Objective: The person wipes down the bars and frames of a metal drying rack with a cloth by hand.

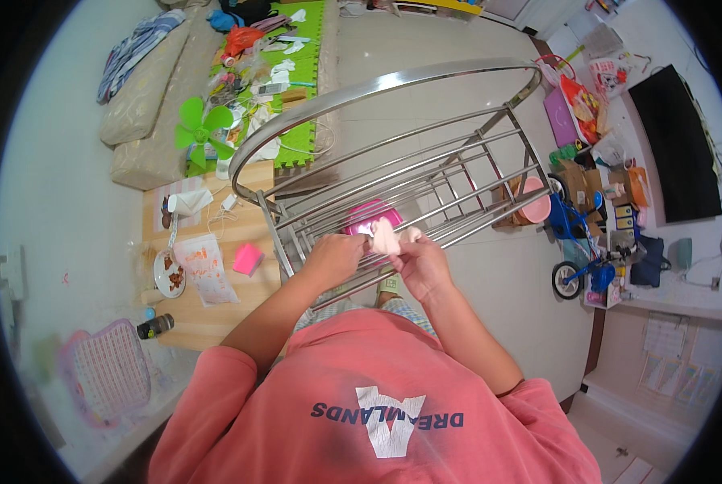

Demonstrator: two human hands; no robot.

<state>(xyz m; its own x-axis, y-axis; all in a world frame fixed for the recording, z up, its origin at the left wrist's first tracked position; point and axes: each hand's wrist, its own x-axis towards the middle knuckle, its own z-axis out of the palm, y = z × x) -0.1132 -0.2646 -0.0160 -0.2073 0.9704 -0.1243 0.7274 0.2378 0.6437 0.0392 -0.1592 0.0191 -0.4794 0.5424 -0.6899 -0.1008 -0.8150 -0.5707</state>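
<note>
A small pale cloth [385,236] is bunched up between my two hands. My left hand [335,259] pinches its left end, and the fingers of my right hand [422,264] are closed on the right end. Just beyond my hands stretches a stainless-steel rack [391,175] of parallel tubes with a wide curved rail at its far side. Below the rack's bars sits a bright pink basin [370,212], partly covered by the bars and the cloth. My fingertips are partly hidden by the cloth folds.
To the left, a wooden table [255,209] bears a green-bladed fan [202,134], a bowl of food [168,284], a pink block [248,259] and a dark bottle [155,326]. Rightward stand a blue children's bicycle [578,242] and a light-pink basin [534,201]. Clutter covers the green foam mat [303,130].
</note>
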